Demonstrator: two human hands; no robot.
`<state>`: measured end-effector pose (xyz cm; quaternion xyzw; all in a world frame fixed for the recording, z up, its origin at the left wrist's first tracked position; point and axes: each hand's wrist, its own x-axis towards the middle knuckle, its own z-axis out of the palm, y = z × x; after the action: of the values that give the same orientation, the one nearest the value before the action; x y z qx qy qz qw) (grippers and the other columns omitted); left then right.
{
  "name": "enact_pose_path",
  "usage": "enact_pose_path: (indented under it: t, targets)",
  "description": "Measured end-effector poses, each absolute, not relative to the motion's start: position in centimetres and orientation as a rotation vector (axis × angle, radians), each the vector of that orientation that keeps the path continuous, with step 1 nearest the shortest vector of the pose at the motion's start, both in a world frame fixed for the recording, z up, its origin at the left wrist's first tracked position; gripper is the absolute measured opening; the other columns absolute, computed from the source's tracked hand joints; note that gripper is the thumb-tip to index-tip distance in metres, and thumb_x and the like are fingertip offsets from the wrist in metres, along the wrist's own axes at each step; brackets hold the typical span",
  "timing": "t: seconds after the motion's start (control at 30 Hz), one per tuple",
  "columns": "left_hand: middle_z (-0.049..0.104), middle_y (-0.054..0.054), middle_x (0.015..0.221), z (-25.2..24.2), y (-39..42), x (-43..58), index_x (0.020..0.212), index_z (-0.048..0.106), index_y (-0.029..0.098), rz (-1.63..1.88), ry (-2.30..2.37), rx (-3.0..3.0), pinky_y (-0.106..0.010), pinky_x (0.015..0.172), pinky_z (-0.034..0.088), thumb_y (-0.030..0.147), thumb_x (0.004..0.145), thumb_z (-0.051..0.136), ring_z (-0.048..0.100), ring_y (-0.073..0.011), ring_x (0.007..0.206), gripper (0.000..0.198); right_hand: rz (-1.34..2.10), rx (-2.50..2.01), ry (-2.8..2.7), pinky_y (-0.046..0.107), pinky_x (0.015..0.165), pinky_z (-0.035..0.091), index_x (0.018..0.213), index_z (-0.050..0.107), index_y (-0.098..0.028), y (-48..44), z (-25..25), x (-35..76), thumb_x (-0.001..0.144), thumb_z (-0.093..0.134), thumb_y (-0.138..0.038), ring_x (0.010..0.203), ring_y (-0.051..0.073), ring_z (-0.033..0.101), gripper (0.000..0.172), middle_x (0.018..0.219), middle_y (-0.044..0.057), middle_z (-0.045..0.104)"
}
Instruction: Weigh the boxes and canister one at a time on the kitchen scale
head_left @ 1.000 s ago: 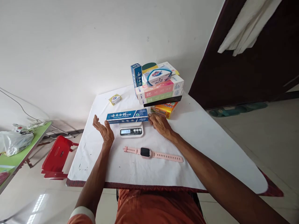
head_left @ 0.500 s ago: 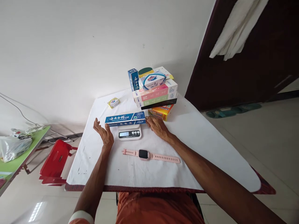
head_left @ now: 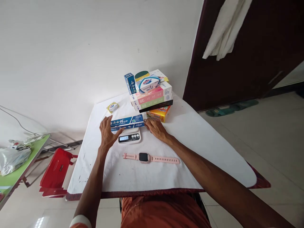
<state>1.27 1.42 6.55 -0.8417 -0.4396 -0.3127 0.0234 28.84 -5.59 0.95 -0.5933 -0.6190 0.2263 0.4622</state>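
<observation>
Weighing: toothpaste box (head_left: 127, 122) lies across scale (head_left: 129, 138), mid-table, nearer the far edge.
Left hand (head_left: 107, 134): wraps box's left end, thumb in front.
Right hand (head_left: 155, 128): flat, unclenched, fingertips at right end.
Tip: keep box level, no pressing the pan, clear of watch (head_left: 143, 157).

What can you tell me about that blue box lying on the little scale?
The blue box is a long, slim carton, cardboard by the look, with white Chinese lettering and a small green patch near its right end. It lies flat across the white scale, overhanging both sides. The left hand holds its left end, thumb at the front edge; the right hand touches its right end.
</observation>
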Motion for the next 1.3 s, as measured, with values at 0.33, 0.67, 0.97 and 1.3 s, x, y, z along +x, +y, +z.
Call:
enact_pose_path:
  t: [0.33, 0.67, 0.97, 1.3]
  targets:
    - [0.069, -0.009, 0.125, 10.0, 4.8, 4.5, 0.134, 0.065, 0.025, -0.317, -1.272, -2.998, -0.049, 0.109, 0.048, 0.035, 0.086, 0.083, 0.067, -0.0305, 0.119, 0.053, 0.512, -1.407, -1.446, 0.036, 0.075, 0.049, 0.070, 0.046, -0.028, -6.0, 1.3, 28.5, 0.111, 0.031, -0.048, 0.067, 0.021, 0.057, 0.049, 0.063, 0.003, 0.058]
    - [0.068, -0.009, 0.127, 13.3, 0.1, 4.5, 0.135, 0.062, 0.027, -0.418, -0.981, -3.069, -0.048, 0.107, 0.050, 0.038, 0.092, 0.078, 0.066, -0.0308, 0.121, 0.046, 0.573, -1.145, -0.970, 0.029, 0.048, 0.040, 0.069, 0.061, -0.022, -8.2, 8.1, 32.3, 0.094, 0.043, -0.089, 0.048, 0.012, 0.048, 0.074, 0.061, 0.001, 0.057]
    - [0.069, -0.014, 0.121, 11.3, -7.5, 15.7, 0.129, 0.060, 0.021, -0.249, -0.478, -3.133, -0.052, 0.102, 0.051, 0.048, 0.095, 0.076, 0.066, -0.0342, 0.117, 0.047, 0.436, -0.987, -0.982, 0.028, 0.047, 0.041, 0.074, 0.068, -0.022, -14.8, 15.7, 33.2, 0.097, 0.050, -0.084, 0.048, 0.012, 0.051, 0.069, 0.064, 0.002, 0.059]
    - [0.071, -0.011, 0.110, 5.5, -5.3, 22.5, 0.114, 0.070, 0.020, -0.384, -0.687, -3.142, -0.042, 0.089, 0.054, 0.028, 0.094, 0.073, 0.066, -0.0299, 0.110, 0.021, 0.518, -1.075, -1.137, 0.027, 0.048, 0.042, 0.074, 0.070, -0.021, -17.4, 14.6, 30.0, 0.101, 0.055, -0.075, 0.050, 0.011, 0.052, 0.062, 0.064, 0.001, 0.062]
